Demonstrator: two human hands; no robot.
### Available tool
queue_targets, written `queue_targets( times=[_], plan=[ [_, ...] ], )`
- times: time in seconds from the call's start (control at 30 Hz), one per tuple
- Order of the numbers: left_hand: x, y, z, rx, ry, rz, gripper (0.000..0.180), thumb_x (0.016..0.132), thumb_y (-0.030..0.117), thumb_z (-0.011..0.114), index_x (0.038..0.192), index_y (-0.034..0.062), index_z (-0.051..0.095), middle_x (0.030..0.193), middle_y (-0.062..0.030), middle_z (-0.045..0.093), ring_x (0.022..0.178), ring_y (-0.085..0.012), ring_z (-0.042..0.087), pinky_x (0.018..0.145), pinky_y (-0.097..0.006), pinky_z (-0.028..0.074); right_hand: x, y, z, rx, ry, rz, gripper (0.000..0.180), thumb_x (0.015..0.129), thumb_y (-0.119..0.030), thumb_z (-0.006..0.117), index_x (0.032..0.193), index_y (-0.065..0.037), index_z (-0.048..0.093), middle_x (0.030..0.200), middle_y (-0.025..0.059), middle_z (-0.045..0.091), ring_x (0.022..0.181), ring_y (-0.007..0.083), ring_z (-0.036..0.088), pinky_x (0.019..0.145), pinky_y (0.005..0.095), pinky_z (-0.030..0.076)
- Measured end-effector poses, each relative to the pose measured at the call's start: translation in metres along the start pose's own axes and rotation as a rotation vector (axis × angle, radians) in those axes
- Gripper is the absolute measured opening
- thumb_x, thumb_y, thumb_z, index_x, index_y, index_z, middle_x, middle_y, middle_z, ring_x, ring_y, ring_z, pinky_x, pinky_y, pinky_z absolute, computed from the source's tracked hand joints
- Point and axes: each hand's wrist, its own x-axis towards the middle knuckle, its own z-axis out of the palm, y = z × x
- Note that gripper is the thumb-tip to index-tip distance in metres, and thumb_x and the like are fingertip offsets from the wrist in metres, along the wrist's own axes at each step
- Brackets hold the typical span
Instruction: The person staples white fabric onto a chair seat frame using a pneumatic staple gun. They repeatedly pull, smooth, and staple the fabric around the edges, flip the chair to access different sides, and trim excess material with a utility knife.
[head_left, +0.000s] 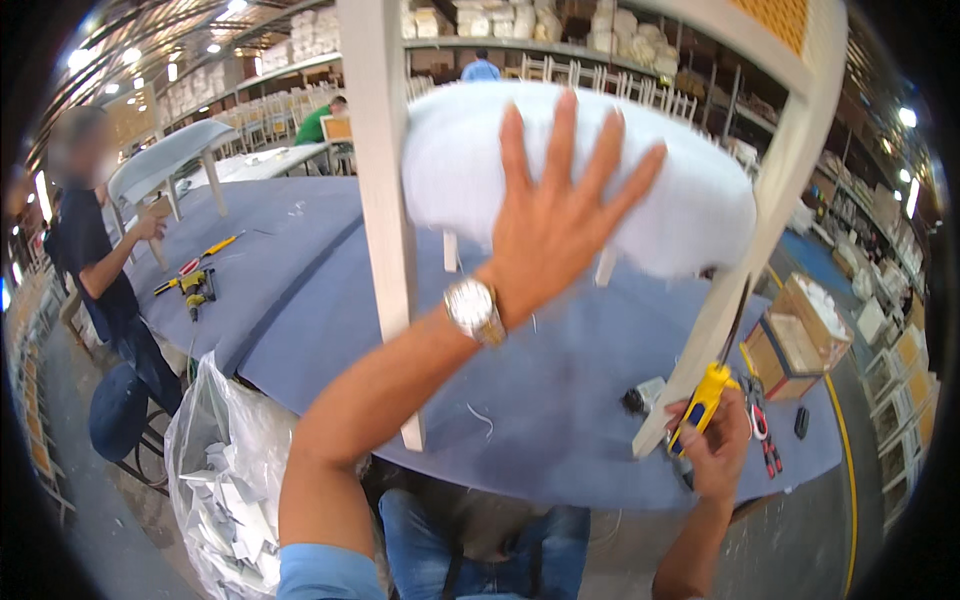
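Observation:
A wooden chair with a pale blue padded seat [450,165] stands on the covered worktable [560,400] in front of me. My left hand [555,215] lies on the padding with its fingers spread. In my right hand [715,440] is a yellow and blue screwdriver [706,400], its dark shaft pointing up beside the chair's right leg [690,360]. Red and black pliers [763,425] lie just right of that hand. Close to the foot of the same leg is a small clear and black item [645,396] whose kind I cannot make out.
Cardboard boxes [790,345] sit at the table's right edge, near a small black object [801,422]. A plastic bag of white scraps [225,490] stands front left. Beyond it, a person [95,240] handles another chair [165,160]; a yellow-black power tool [193,290] lies nearby.

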Motion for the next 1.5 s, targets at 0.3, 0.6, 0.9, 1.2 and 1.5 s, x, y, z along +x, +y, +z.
queue_targets(
  times=[0.3,0.6,0.9,1.2,1.5],
  plan=[
    [0.072,-0.088,0.097,0.047,-0.109,0.014,0.089,0.076,0.009,0.072,0.154,0.0310,0.034,0.149,-0.0091,0.046,0.138,-0.0380,0.041,0.108,-0.070,0.027,0.088,-0.022,-0.003,-0.274,0.072,-0.077,0.047,0.088,-0.001,0.061,0.133,-0.004,0.049,0.092,0.0076,0.065,0.077,0.0123,0.061,0.072,0.0270,0.050],
    [0.105,-0.121,0.147,0.051,-0.225,-0.012,0.114,0.063,0.015,0.087,0.157,0.0317,0.025,0.152,-0.0078,0.042,0.142,-0.0338,0.039,0.114,-0.064,0.028,0.195,-0.026,0.049,-0.481,-0.029,-0.568,0.046,0.089,-0.010,0.062,0.134,-0.008,0.054,0.097,0.0197,0.068,0.081,0.0376,0.067,0.074,0.0385,0.051],
    [0.114,-0.135,0.180,0.044,-0.148,0.029,0.108,0.069,0.016,0.083,0.158,0.0312,0.023,0.152,-0.0087,0.044,0.140,-0.0355,0.040,0.112,-0.066,0.028,0.254,-0.011,0.069,-0.680,-0.028,-0.665,0.048,0.089,-0.011,0.060,0.137,-0.008,0.056,0.105,0.0205,0.070,0.086,0.0351,0.068,0.080,0.0394,0.052],
    [0.113,-0.137,0.182,0.035,-0.153,0.007,0.098,0.075,0.014,0.076,0.157,0.0310,0.024,0.152,-0.0099,0.045,0.140,-0.0369,0.041,0.112,-0.066,0.027,0.265,-0.018,0.075,-0.865,0.044,-0.712,0.042,0.093,-0.015,0.062,0.134,-0.008,0.057,0.105,0.0188,0.068,0.091,0.0367,0.065,0.080,0.0435,0.050],
    [0.113,-0.126,0.168,0.028,-0.200,-0.030,0.101,0.073,0.013,0.079,0.157,0.0305,0.025,0.154,-0.0087,0.042,0.142,-0.0341,0.038,0.114,-0.065,0.026,0.249,-0.055,0.066,-1.093,0.032,-0.743,0.039,0.090,-0.012,0.064,0.129,-0.013,0.062,0.093,0.0142,0.060,0.083,0.0334,0.062,0.072,0.0432,0.050]
  ],
)
